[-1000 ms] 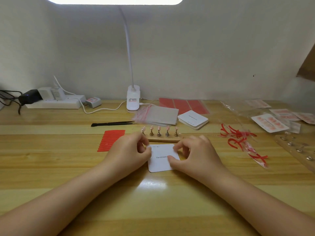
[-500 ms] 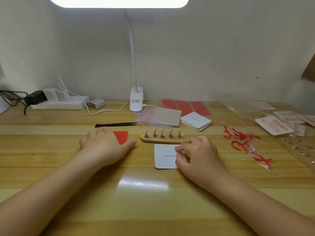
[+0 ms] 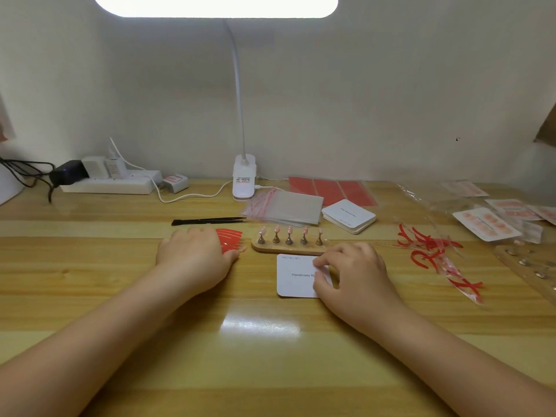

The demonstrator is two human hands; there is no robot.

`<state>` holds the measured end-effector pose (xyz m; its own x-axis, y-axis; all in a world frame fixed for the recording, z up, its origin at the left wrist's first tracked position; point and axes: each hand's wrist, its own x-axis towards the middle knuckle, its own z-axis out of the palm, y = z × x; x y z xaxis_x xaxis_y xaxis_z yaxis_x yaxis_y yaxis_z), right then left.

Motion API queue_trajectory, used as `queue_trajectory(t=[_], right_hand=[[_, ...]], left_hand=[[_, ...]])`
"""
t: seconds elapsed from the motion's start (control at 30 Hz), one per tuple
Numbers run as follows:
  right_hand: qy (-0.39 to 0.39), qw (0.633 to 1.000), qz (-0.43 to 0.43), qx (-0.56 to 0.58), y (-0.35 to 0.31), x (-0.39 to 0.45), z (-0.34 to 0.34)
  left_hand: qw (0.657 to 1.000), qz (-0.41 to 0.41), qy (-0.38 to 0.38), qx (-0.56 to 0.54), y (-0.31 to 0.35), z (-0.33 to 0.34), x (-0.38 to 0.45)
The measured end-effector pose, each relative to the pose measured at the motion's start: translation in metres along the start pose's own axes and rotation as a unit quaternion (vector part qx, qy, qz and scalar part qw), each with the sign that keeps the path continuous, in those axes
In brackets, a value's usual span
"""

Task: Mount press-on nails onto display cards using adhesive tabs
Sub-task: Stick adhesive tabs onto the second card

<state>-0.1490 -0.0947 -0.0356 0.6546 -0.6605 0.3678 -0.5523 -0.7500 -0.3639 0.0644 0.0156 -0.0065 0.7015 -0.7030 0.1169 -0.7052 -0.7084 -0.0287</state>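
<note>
White card (image 3: pixel 296 279) (flat) under right grip (image 3: pixel 353 275)

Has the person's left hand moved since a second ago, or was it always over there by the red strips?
Yes. The left hand left the white display card and went leftward, away from the wooden nail stand, onto the red adhesive strip sheet.

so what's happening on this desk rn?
A person is prepping a press-on nail card. The right hand holds down the white display card on the table, while the left hand rests on the red adhesive tab sheet. Five nails sit on the wooden stand just behind the card; none is on the card yet.
</note>
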Motion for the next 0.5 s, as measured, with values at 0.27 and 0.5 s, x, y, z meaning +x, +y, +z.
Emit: queue_trajectory(t=[0.27,0.5], right_hand=[[0.008,1.0,0.009,0.011,-0.002,-0.001,-0.003],[0.056,0.997,-0.015,0.054,-0.012,0.0,-0.022]], left_hand=[[0.978,0.017,0.183,-0.098,-0.017,-0.027,0.003],[0.91,0.254,0.31,-0.108,-0.021,-0.071,-0.016]])
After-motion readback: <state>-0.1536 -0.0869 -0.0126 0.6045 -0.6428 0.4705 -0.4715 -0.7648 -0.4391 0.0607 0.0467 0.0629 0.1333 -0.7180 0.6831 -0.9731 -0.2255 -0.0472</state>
